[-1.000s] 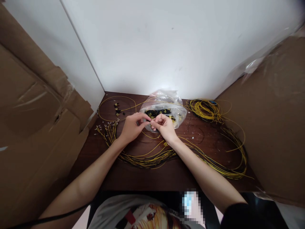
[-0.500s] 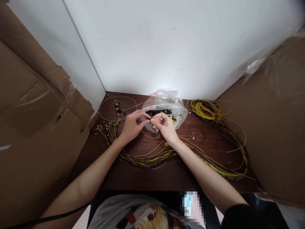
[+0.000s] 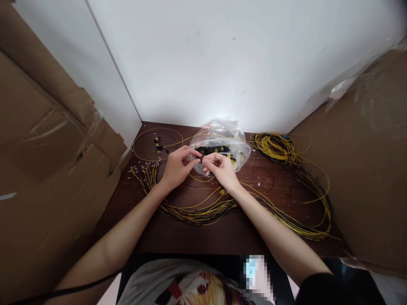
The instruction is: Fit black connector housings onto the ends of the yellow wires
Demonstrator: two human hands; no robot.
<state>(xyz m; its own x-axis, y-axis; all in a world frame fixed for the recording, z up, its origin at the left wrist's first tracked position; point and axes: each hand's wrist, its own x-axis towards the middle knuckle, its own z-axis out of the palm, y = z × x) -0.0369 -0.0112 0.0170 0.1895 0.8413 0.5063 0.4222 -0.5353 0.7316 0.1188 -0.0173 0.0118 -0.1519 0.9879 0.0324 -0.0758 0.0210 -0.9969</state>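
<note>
My left hand (image 3: 178,166) and my right hand (image 3: 221,168) meet fingertip to fingertip over the front of a clear plastic bag (image 3: 237,132). Thumb and forefinger are pinched together on each. Whatever lies between the fingertips is too small and too covered to name. Inside the bag are many small black and yellow parts (image 3: 216,149). A long bundle of yellow and black wires (image 3: 197,216) curves across the table beneath my forearms. One small yellow piece (image 3: 222,192) lies by my right wrist.
A coil of yellow wire (image 3: 275,148) sits at the back right. Several small black and yellow pieces (image 3: 157,145) lie at the back left, inside a loop of thin wire. Cardboard (image 3: 54,140) stands left, more cardboard (image 3: 365,161) right. A white wall (image 3: 203,63) closes the back.
The fingertips of my right hand have shifted very slightly to the right. My left hand stays nearly still, and the things on the table lie as before.
</note>
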